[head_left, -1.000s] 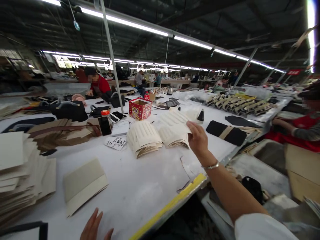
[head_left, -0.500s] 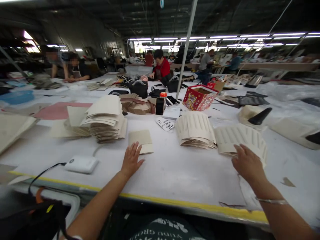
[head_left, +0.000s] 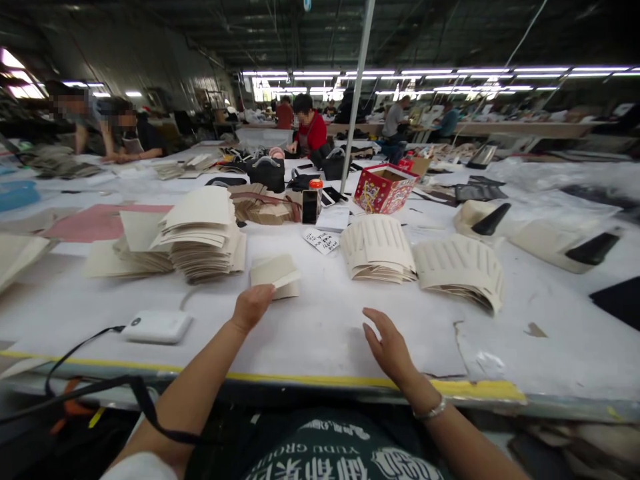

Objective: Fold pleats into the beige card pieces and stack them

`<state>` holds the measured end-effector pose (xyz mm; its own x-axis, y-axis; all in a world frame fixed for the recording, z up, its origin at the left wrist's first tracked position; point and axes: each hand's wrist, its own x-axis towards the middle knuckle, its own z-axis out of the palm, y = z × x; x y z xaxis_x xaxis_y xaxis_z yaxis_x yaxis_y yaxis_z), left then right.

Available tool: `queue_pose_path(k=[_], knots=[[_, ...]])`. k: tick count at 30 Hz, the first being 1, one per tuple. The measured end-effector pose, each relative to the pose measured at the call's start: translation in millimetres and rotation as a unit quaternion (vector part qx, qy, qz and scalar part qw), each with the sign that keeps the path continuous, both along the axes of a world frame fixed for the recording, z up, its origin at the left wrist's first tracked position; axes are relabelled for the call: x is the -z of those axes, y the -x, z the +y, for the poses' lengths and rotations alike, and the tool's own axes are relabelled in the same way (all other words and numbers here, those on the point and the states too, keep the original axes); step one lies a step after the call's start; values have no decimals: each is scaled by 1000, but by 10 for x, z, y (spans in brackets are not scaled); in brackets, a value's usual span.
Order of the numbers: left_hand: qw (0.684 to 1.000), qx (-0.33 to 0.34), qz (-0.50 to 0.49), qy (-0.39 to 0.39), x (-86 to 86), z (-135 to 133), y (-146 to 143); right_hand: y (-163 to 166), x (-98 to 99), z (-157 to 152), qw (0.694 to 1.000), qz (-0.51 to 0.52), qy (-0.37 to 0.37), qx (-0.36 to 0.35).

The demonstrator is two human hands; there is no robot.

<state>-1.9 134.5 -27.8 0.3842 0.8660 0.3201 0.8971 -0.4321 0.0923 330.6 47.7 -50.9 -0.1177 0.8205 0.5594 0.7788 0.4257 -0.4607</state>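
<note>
My left hand (head_left: 251, 307) is closed on the near edge of a cream, stiff sheet piece (head_left: 274, 269). That piece is tilted up a little, and another cream piece (head_left: 287, 291) lies flat under it. Over the table to the right, my right hand (head_left: 391, 347) is held with thumb and fingers apart and nothing in it. Beyond it sit two curved stacks of cream pieces with raised ribs, a left ribbed stack (head_left: 377, 247) and a right ribbed stack (head_left: 459, 270). A tall pile of plain cream pieces (head_left: 203, 230) stands left of the held piece.
A white power bank (head_left: 157, 327) with a black cable lies at the front left. Behind are a handwritten note (head_left: 321, 241), a phone (head_left: 309, 207), a red patterned box (head_left: 384, 188) and a metal pole (head_left: 356, 100). Several people work farther back.
My left hand has gone from lying spread by the cream piece to gripping and lifting its edge. My right hand has left the right ribbed stack and moved left and nearer. The view has shifted slightly.
</note>
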Motion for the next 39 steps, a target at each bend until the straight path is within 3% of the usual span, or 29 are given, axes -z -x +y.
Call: queue_pose_path(k=[4, 6, 8, 11, 13, 16, 20, 22, 27, 32, 36, 39], knots=[[961, 258, -32, -97, 99, -711, -230, 231, -103, -69, 998, -47, -30, -28], [950, 298, -39, -86, 169, -990, -313, 334, -3, -154, 990, -114, -2, -78], [956, 280, -67, -62, 190, -1085, -381, 418, 139, -251, 976, -176, 45, -117], [966, 221, -125, -41, 158, -901, -547, 479, 251, -347, 963, -214, 111, -124], [973, 194, -123, -1, 144, -685, -723, 467, 204, -331, 961, -203, 136, -129], [975, 172, -28, 141, 151, -420, -990, 396, 37, -144, 957, -147, 183, -169], [951, 163, 63, 255, 112, -254, -1156, 312, -95, 358, 959, -59, 267, -78], [946, 172, 65, 267, 60, -207, -1172, 310, -102, 628, 952, -63, 296, -43], [940, 177, 51, 287, 6, -124, -1198, 361, -139, 1064, 915, -129, 372, -86], [939, 167, 56, 296, 52, -85, -1269, 398, -280, 1197, 878, -173, 435, -100], [939, 156, 77, 296, 31, -71, -1315, 431, -339, 1163, 844, -232, 459, -152], [938, 164, 70, 298, 8, -74, -1294, 451, -325, 1088, 877, -232, 397, -136]])
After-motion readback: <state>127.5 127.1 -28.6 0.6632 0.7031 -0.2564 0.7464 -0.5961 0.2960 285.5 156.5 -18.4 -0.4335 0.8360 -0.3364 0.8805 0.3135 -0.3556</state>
